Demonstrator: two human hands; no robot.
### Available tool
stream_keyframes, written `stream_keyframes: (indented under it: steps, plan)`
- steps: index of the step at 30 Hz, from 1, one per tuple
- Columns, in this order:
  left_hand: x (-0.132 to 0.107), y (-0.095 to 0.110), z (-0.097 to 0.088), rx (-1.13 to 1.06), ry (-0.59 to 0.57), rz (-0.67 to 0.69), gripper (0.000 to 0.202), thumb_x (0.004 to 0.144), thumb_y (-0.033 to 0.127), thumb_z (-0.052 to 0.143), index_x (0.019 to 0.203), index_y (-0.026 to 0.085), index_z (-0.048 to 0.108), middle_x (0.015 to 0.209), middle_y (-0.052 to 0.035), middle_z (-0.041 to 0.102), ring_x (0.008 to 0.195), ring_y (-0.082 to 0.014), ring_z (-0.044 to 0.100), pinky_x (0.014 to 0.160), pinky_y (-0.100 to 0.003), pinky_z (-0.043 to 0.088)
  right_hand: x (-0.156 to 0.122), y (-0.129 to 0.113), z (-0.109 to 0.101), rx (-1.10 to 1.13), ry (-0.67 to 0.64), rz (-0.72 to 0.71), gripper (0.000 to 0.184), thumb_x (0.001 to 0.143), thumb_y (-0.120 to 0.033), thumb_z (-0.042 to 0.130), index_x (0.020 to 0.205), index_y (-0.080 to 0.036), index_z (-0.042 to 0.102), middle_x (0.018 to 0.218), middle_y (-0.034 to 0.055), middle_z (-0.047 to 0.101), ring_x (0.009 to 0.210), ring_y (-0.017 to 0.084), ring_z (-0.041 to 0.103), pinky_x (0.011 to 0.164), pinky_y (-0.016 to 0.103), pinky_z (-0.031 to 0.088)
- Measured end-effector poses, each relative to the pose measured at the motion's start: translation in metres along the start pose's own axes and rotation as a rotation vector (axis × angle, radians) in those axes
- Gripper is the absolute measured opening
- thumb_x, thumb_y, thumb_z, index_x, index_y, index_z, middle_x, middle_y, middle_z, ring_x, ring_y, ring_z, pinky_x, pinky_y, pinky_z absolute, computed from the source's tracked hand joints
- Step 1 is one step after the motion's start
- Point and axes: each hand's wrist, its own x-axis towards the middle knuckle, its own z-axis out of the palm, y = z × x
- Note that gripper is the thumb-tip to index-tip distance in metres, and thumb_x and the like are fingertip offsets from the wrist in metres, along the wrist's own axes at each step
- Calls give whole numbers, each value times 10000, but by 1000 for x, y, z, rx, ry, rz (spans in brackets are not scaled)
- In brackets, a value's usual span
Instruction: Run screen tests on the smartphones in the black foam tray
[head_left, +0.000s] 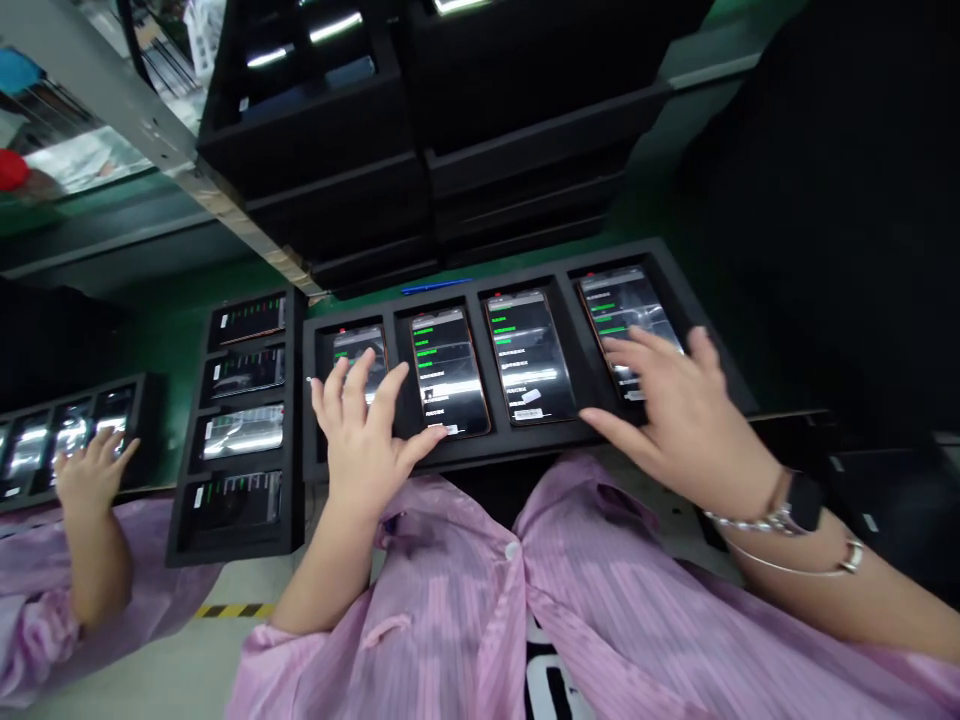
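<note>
A black tray lies across the bench in front of me, with several smartphones in its slots, their screens lit with green and white lines of text. Over the leftmost phone is my left hand, fingers spread, partly hiding the screen; its thumb reaches to the lower edge of the second phone. The third phone has a small pale label near its bottom. My right hand is spread over the rightmost phone, its fingertips at the screen. Whether the fingertips touch glass I cannot tell.
Left of my tray stands another black tray of phones. Farther left, a co-worker's hand is over a third tray. Stacked black trays rise behind, and a blue pen lies before them. A metal post slants at left.
</note>
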Motion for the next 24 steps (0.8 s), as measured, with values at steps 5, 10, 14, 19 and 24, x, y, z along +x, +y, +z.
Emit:
stream_keyframes:
  steps: [5,10,14,19,24]
  plan:
    - [-23,-25,-28,-6,118,-100,640,960,638,619,1448,236,523,1525,-187,520,1477,-369,443,1268,-589,276,-19,31,-6,-135,41,48,711,1026,-729,303,1327,-151,589,1159,215,725,1263,442,641,1199,722,301]
    - [-40,-49,-39,22,-57,-227,567,986,604,599,1372,190,579,1491,-195,553,1425,-348,500,1222,-547,372,-25,52,9,-151,116,34,790,966,-825,223,1225,-200,631,1081,221,730,1151,452,694,1119,691,421]
    - [-40,-54,-35,-1,-201,-313,616,1006,596,563,1494,222,525,1576,-187,472,1462,-351,464,1211,-562,393,-18,48,7,-73,212,41,686,955,-809,359,1238,-241,619,1107,173,728,1184,433,686,1155,680,403]
    - [-26,-51,-46,198,-322,-232,580,975,624,601,1421,254,640,1592,-188,443,1500,-458,367,1215,-666,333,27,44,-11,33,137,17,682,969,-751,416,1306,-194,621,1233,182,698,1199,396,670,1150,629,436]
    - [38,-46,-52,215,-240,-74,603,1020,597,527,1481,213,584,1583,-169,496,1512,-415,378,1261,-596,292,121,58,-8,-28,-155,218,560,1018,-518,401,1365,-135,618,1336,210,658,1274,325,612,1054,444,477]
